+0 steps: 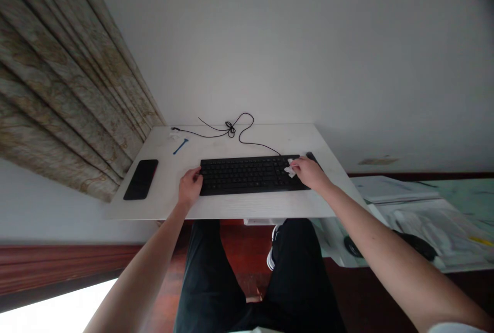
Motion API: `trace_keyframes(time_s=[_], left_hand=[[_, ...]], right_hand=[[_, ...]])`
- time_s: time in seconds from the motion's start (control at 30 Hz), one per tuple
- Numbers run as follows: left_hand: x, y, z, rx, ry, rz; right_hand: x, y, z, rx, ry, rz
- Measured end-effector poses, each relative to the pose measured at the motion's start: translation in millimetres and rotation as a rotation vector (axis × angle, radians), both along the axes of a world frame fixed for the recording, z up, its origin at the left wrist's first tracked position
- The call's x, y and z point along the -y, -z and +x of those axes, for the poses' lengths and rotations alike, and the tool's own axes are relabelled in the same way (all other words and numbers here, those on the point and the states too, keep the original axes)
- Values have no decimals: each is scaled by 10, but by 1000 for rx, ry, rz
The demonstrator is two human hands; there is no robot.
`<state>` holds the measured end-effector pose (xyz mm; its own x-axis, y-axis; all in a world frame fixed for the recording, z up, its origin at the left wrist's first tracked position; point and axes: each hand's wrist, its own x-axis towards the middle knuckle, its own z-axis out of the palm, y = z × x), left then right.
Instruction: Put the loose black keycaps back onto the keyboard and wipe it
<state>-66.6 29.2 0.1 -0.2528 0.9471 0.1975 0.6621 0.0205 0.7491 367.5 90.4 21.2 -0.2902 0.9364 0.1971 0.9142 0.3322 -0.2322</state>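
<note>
A black keyboard (247,173) lies across the middle of a small white table (231,207). My left hand (190,187) grips the keyboard's left end, fingers curled round its edge. My right hand (309,172) rests on the keyboard's right end, fingers closed on a small white wipe (290,169) pressed against the keys. The keyboard's black cable (231,129) runs back over the table in a loose knot.
A black phone (141,179) lies face up at the table's left edge. A thin blue tool (180,146) and a small white scrap (173,136) lie behind it. Patterned curtains (57,91) hang left. Papers and plastic bags (424,220) lie on the floor right.
</note>
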Motion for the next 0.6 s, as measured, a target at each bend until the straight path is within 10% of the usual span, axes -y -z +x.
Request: trace_keyframes(time_s=[0.23,0.43,0.6], left_hand=[[-9,32,-7,-2,-3,3],[-5,7,3,-17,-11,-4],[11,-8,2,-14,-7,0]], right_hand=[[500,17,191,-196,-34,-47],[435,57,-106,-177,154,70],[338,18,-214,-100,23,44]])
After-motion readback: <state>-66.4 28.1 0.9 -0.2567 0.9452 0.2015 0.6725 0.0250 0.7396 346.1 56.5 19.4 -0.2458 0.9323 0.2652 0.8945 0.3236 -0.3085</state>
